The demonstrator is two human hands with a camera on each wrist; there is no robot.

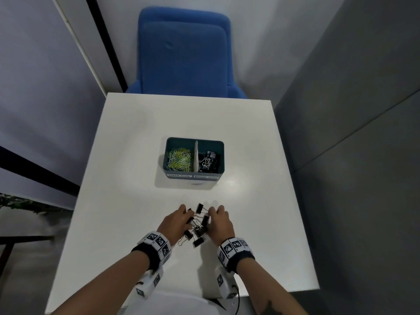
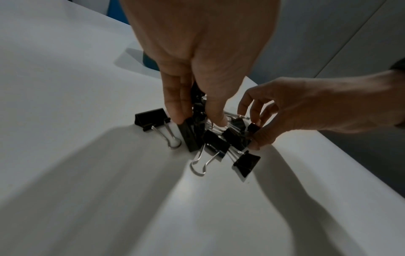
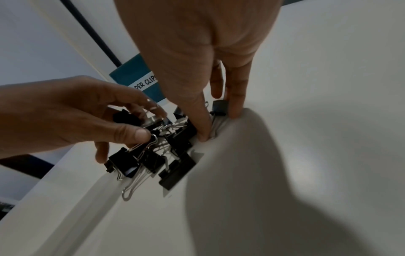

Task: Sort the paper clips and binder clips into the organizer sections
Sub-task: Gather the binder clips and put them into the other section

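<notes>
A pile of several black binder clips (image 1: 197,230) with silver wire handles lies on the white table (image 1: 127,155), near its front edge. My left hand (image 1: 184,220) grips the pile from the left, thumb and fingers curled onto clips (image 3: 140,131). From the right my right hand (image 1: 212,218) closes in, its curled fingers and thumb pinching clips (image 2: 253,128). Further back stands the teal organizer (image 1: 165,169). Its left section holds yellow and green paper clips (image 1: 179,159) and its right section holds binder clips (image 1: 208,161). The fingers hide part of the pile.
A blue chair (image 1: 184,53) stands beyond the table's far edge. Grey walls close in on both sides. White labels run along the organizer's front wall (image 3: 145,83). A loose clip (image 2: 151,119) lies just left of the pile.
</notes>
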